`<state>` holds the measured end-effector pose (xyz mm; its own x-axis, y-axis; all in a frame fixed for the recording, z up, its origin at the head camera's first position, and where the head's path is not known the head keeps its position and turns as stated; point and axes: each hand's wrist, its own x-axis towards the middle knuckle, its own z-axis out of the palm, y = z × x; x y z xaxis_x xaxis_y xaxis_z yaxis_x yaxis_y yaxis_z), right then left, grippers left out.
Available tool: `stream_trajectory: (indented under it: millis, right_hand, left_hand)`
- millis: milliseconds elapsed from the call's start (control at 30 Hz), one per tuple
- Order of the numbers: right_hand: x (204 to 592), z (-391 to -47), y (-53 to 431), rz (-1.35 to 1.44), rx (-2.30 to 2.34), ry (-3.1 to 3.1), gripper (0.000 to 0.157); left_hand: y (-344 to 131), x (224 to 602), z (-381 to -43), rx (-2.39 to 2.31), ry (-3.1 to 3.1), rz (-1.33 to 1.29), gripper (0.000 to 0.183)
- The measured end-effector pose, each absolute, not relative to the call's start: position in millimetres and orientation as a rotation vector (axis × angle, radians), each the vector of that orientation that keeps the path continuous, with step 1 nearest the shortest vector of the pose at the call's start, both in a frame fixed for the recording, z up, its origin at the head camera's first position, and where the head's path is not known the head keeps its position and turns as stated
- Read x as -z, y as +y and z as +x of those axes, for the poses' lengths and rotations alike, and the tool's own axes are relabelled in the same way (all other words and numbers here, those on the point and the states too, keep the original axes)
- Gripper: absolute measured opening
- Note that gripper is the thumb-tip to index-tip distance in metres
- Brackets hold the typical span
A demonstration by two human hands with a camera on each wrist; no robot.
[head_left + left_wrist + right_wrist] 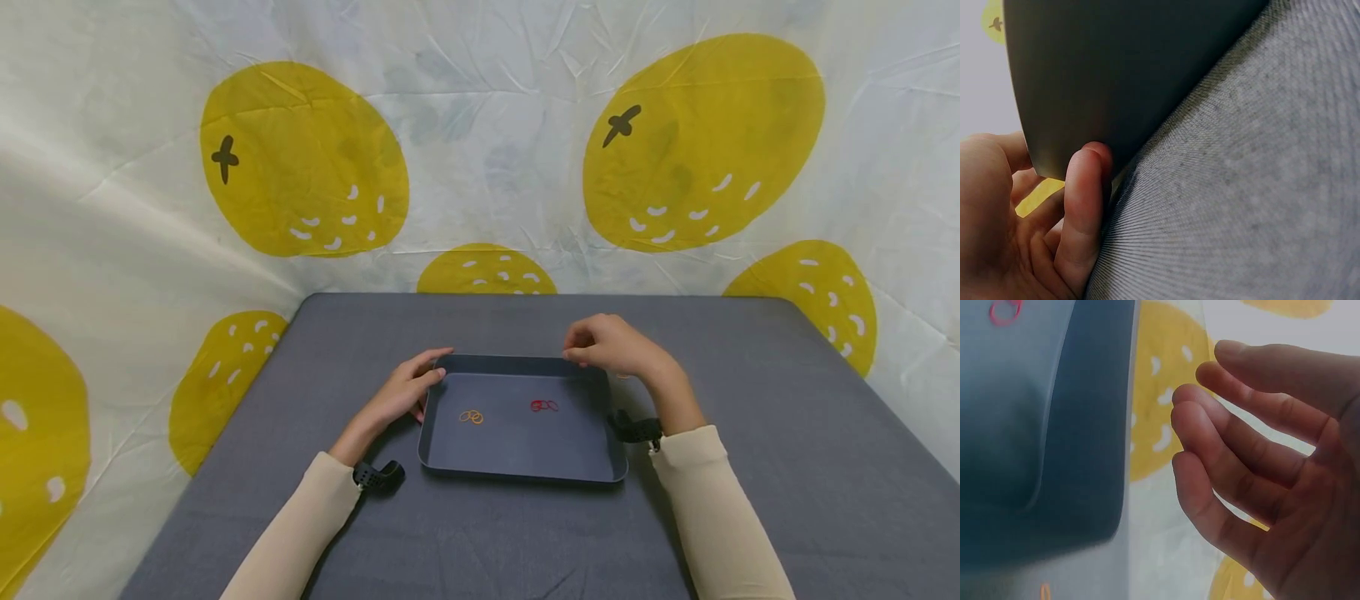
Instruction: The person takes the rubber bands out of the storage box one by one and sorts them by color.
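A dark grey rectangular tray (525,467) sits on the table in the head view. My left hand (405,392) grips its far left corner, thumb over the rim; in the left wrist view, fingers (1082,206) touch the outer wall. A cluster of orange rubber bands (472,417) lies on the left of the tray floor, and a cluster of red rubber bands (543,406) right of its middle. Above the far right corner hovers my right hand (611,343), fingers loosely bent. The right wrist view shows nothing between those fingers, apart from the tray wall (1088,437).
An orange band (1045,592) lies outside the tray on its right, mostly hidden by the right hand in the head view. Grey cloth covers the table (480,542). Behind it hangs a pale curtain (495,167) printed with yellow fruit.
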<state>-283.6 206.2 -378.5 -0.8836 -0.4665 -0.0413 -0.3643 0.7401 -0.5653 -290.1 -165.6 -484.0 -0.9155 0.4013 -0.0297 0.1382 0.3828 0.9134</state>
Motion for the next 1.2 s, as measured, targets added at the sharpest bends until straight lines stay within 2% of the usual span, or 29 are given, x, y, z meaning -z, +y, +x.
stream_trajectory:
  millis: [367, 800, 1200]
  right_hand:
    - [373.1, -280.9, 159.8, -0.891, 0.848, 2.671, 0.011]
    - [382.8, -290.1, 103.0, -1.062, 0.724, 2.595, 0.012]
    - [408.8, -292.3, 75.4, -0.979, 0.614, 2.590, 0.004]
  left_hand:
    - [-171.5, 485.9, -291.8, -1.546, 2.405, 0.472, 0.048]
    - [-168.6, 486.8, -293.9, -1.543, 2.412, 0.484, 0.048]
    - [-167.1, 487.4, -294.8, -1.558, 2.410, 0.492, 0.048]
